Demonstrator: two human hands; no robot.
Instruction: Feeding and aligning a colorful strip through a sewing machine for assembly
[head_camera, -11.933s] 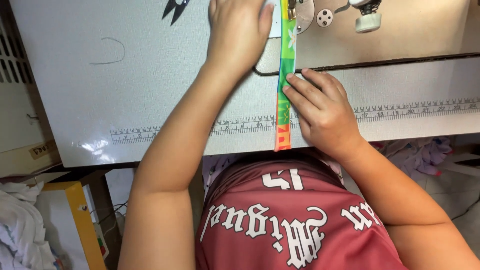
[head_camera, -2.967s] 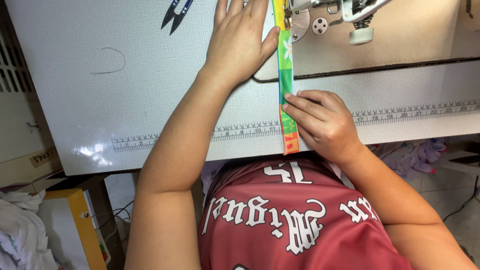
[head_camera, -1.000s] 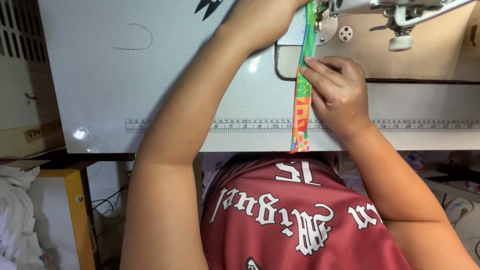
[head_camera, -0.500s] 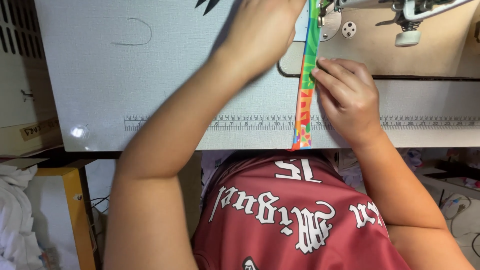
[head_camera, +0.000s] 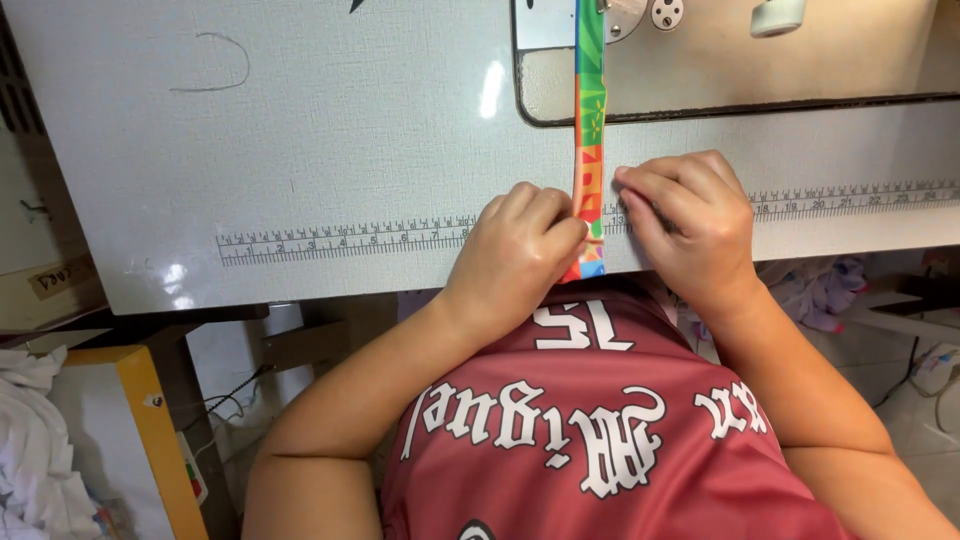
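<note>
The white work table (head_camera: 350, 150) fills most of your view, with a printed ruler strip (head_camera: 340, 240) running along its front edge and the beige sewing machine bed (head_camera: 760, 70) at the top right. The multicoloured fabric strip (head_camera: 588, 140) runs straight from under the machine head down to the table's front edge, where its tail hangs just over. Judging by that, most of the strip's visible length lies on your side of the needle area (the needle itself is out of frame), so how much is stitched cannot be told.

Your left hand (head_camera: 520, 250) has its fingers curled and pressed against the strip's left edge near the ruler; your right hand (head_camera: 690, 220) pinches its right edge there. To the lower left stand a yellow-edged white panel (head_camera: 150, 440) and crumpled white cloth (head_camera: 35, 460); a small tan label (head_camera: 60, 278) sits at the left.
</note>
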